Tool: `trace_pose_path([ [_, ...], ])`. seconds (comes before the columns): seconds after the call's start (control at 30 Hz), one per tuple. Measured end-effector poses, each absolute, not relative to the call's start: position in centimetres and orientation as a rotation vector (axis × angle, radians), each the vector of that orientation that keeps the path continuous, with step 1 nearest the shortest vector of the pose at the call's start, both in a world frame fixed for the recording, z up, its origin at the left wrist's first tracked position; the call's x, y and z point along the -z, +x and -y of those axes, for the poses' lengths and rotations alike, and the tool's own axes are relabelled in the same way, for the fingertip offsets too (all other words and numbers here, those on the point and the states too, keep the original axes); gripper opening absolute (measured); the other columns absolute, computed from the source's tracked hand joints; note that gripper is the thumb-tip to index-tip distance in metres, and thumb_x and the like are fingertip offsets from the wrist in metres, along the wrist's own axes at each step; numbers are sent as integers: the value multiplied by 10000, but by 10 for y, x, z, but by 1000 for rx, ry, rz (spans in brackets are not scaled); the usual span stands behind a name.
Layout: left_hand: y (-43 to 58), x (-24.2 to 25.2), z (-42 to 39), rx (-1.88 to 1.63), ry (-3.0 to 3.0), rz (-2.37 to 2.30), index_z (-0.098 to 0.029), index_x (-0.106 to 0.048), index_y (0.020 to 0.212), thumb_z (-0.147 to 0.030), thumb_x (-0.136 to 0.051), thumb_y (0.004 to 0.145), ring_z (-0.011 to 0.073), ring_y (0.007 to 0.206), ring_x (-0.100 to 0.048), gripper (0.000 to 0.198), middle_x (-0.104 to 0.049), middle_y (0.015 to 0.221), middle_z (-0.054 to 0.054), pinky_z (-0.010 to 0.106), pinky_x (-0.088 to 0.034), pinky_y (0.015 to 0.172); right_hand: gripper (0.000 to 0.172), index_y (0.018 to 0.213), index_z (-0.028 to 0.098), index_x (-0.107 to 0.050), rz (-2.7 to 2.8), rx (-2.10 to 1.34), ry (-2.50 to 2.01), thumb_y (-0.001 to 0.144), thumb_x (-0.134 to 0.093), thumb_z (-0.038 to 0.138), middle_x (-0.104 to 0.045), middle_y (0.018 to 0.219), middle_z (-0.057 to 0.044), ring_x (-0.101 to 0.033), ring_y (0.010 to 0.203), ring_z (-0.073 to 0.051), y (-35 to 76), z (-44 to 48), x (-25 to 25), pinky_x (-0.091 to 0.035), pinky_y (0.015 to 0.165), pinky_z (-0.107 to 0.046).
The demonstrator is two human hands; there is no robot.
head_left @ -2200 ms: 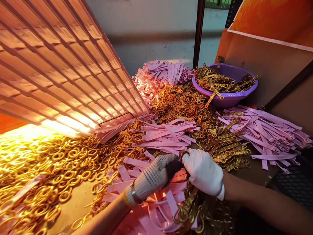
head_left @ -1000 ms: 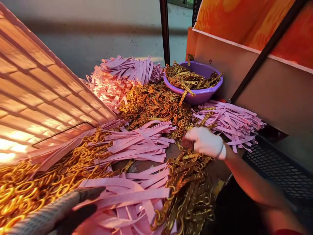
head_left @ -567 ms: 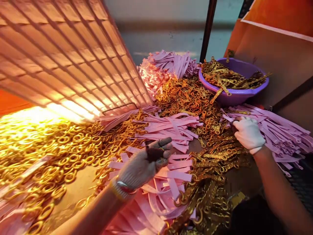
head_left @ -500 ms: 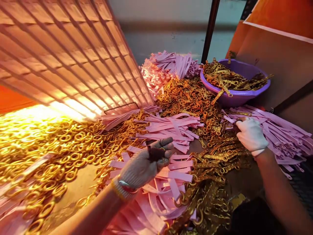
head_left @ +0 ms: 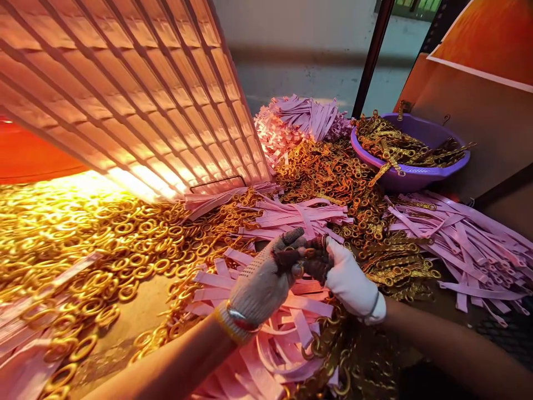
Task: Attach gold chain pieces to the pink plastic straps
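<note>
My left hand, in a grey knit glove with darkened fingertips, is half curled at the centre, around something too small and dark to make out. Against its fingertips is my right hand, in a white glove with dark fingertips, its fingers pinched together; what they hold is hidden. Below the hands lie pink strips. Gold chain pieces are spread right of my right hand, and gold rings cover the surface to the left.
A purple basin of gold pieces stands at the back right, with more pink strips before it. A ribbed translucent panel leans at the upper left. Another strip pile lies behind.
My right hand has left the pink strips at the right and come in to meet my left hand. The view has shifted slightly.
</note>
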State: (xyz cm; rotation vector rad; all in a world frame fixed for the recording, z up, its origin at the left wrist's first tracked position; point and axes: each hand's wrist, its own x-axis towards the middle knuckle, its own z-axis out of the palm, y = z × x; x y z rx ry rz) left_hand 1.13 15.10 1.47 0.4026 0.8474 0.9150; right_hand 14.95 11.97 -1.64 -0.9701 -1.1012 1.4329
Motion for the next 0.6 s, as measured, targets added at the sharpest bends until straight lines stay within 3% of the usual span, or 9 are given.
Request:
trace_pose_path([
  [0.13, 14, -6, -154, -940, 240, -860, -138, -657, 1018, 64, -529, 803, 74, 663, -645, 321, -689, 894, 69, 108, -507, 535, 351, 902, 194, -564, 1036, -1368, -1028, 663, -806, 279, -642, 897, -11, -590, 789, -138, 146, -129, 21, -525, 786, -296],
  [0.33, 20, -3, -154, -877, 79, -894, -89, -619, 1012, 81, -419, 859, 112, 552, -657, 304, -711, 832, 118, 200, -583, 531, 343, 913, 191, -574, 1035, -1330, -1007, 646, -789, 185, -656, 910, -10, -570, 805, -134, 152, -121, 15, -513, 798, -280],
  [0.6, 26, 15, -158, -853, 8, -883, -45, -648, 961, 75, -443, 847, 165, 611, -700, 263, -726, 802, 139, 248, -615, 572, 429, 922, 206, -610, 926, -1548, -1008, 574, -849, 282, -684, 866, -17, -621, 822, -184, 158, -126, 11, -534, 751, -315],
])
